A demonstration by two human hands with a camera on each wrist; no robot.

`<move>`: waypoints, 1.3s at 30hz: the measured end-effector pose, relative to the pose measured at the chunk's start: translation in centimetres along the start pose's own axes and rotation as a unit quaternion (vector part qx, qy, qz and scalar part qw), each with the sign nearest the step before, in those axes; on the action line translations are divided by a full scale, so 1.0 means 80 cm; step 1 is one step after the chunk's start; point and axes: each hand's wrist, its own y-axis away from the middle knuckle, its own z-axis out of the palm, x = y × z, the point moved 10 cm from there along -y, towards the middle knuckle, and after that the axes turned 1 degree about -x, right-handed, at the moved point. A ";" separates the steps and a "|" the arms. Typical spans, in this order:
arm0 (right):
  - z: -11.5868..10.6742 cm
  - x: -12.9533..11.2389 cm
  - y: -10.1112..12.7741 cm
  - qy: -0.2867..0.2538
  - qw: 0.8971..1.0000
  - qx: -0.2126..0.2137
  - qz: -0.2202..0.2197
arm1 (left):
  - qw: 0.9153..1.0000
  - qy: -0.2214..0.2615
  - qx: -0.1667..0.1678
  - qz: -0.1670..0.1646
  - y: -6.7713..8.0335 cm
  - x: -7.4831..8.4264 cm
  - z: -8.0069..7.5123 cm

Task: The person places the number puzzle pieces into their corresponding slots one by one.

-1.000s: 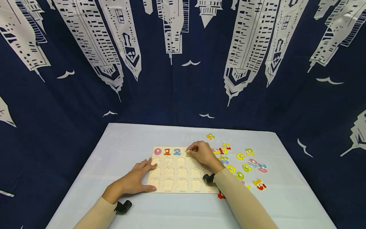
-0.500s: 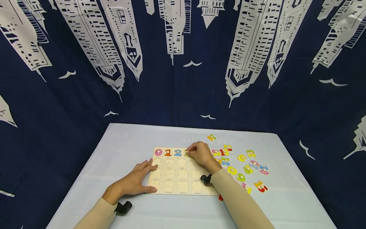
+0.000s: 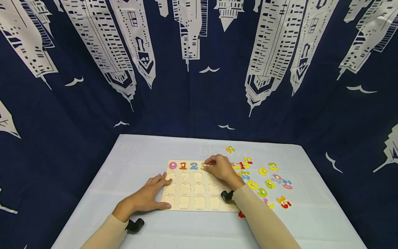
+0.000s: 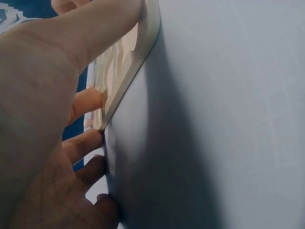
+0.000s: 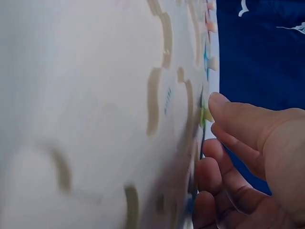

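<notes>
A wooden number puzzle board [image 3: 199,204] lies on the pale table [image 3: 186,147], with 0, 1 and 2 seated in its top row. My right hand [image 3: 220,167] reaches over the top row and pinches a yellow-green number piece [image 3: 203,166] at the fourth slot, beside the blue 2 [image 3: 193,166]. In the right wrist view the right hand's fingertips [image 5: 220,102] touch that yellow-green piece [image 5: 205,114] against the board [image 5: 95,95]. My left hand [image 3: 146,197] rests flat on the board's left edge [image 4: 143,43], fingers straight, thumb by the near corner.
Several loose coloured number pieces [image 3: 267,180] lie scattered to the right of the board, one yellow piece [image 3: 229,149] farther back, a red one [image 3: 240,215] half under my right forearm. A navy curtain [image 3: 192,86] with white skyscrapers hangs behind the table.
My right hand has settled slightly lower with the yellow-green piece at the fourth slot. The left hand has stayed on the board's edge.
</notes>
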 end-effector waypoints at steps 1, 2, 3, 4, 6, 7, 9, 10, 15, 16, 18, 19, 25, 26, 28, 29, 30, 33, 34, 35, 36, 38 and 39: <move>-0.003 0.000 0.003 -0.001 1.000 -0.003 -0.002 | 1.000 0.002 -0.001 -0.001 0.000 0.000 0.001; -0.006 0.001 0.007 -0.002 1.000 -0.004 -0.007 | 1.000 0.001 -0.002 0.000 0.000 0.001 0.001; -0.009 0.001 0.010 0.000 1.000 -0.005 -0.011 | 1.000 0.001 -0.003 0.001 0.000 0.001 0.001; -0.014 0.000 0.015 0.001 1.000 -0.008 -0.016 | 1.000 0.001 -0.003 0.001 0.000 0.002 0.000; -0.024 -0.002 0.024 0.005 0.999 -0.014 -0.030 | 1.000 -0.002 -0.002 0.003 0.000 0.002 0.000; -0.028 -0.002 0.029 0.006 0.999 -0.017 -0.034 | 1.000 -0.003 -0.001 0.004 0.000 0.003 -0.001; -0.038 0.001 0.040 0.002 0.999 -0.026 -0.038 | 1.000 -0.004 0.000 0.005 -0.001 0.003 -0.001; -0.042 0.003 0.046 0.000 0.999 -0.032 -0.042 | 1.000 -0.005 0.001 0.005 -0.001 0.003 -0.001; -0.059 0.020 0.082 -0.007 0.996 -0.058 -0.062 | 1.000 -0.006 -0.001 0.008 -0.002 0.002 0.001; -0.062 0.024 0.091 -0.006 0.996 -0.062 -0.066 | 1.000 -0.005 -0.001 0.008 -0.002 0.002 0.001; -0.068 0.031 0.108 -0.001 0.995 -0.071 -0.071 | 1.000 -0.005 0.000 0.009 -0.001 0.002 0.001; -0.071 0.034 0.117 0.001 0.995 -0.075 -0.072 | 1.000 -0.005 0.001 0.009 -0.001 0.002 0.001; -0.088 0.058 0.163 0.005 0.994 -0.095 -0.058 | 1.000 -0.003 0.002 0.011 0.000 0.003 0.000; -0.090 0.062 0.169 0.004 0.994 -0.096 -0.056 | 1.000 -0.003 0.001 0.011 0.000 0.003 0.000; -0.093 0.070 0.180 0.002 0.994 -0.101 -0.052 | 1.000 -0.003 0.000 0.009 0.000 0.002 0.000; -0.094 0.073 0.185 -0.001 0.993 -0.104 -0.052 | 1.000 -0.004 0.000 0.008 0.000 0.002 0.001; -0.094 0.077 0.189 -0.002 0.993 -0.106 -0.050 | 1.000 -0.004 0.000 0.007 0.000 0.002 0.001; -0.091 0.086 0.201 -0.001 0.992 -0.117 -0.047 | 1.000 -0.005 0.000 0.009 0.000 0.002 0.001; -0.090 0.087 0.205 -0.001 0.991 -0.122 -0.047 | 1.000 -0.006 0.001 0.009 0.000 0.002 0.001; -0.088 0.089 0.208 -0.001 0.991 -0.126 -0.046 | 1.000 -0.007 0.002 0.009 0.000 0.002 0.001; -0.087 0.090 0.211 0.001 0.991 -0.129 -0.047 | 1.000 -0.006 0.002 0.009 0.000 0.003 0.001; -0.083 0.089 0.215 0.009 0.990 -0.131 -0.054 | 1.000 -0.006 0.001 0.007 0.000 0.003 0.001; -0.082 0.088 0.217 0.014 0.990 -0.130 -0.059 | 1.000 -0.006 0.002 0.007 0.000 0.004 0.001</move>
